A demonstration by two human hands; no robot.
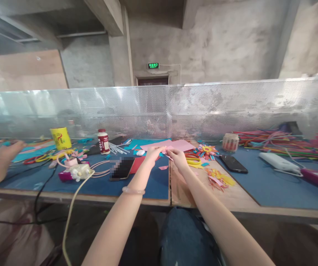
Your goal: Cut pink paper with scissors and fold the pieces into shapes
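My left hand (153, 154) and my right hand (177, 157) meet over the table, fingertips pinched on a small pink paper piece (163, 149). Its exact shape is mostly hidden by the fingers. Behind them lie pink paper sheets (185, 145) on top of blue paper (139, 143). A pink scrap (163, 167) rests on the blue mat just below the hands. Yellow-handled scissors (194, 162) lie to the right of my right hand. Beyond them is a colourful paper flower (206, 150), and nearer me a heap of yellow and orange paper strips (219, 179).
Left of my hands are a dark phone (122, 168), a power strip with plugs (77, 171), a Costa bottle (103, 142) and a yellow can (60, 138). A co-worker's hands (9, 149) are at far left. Rightward lie another phone (233, 163), a jar (230, 142) and coloured pipe cleaners (275, 142).
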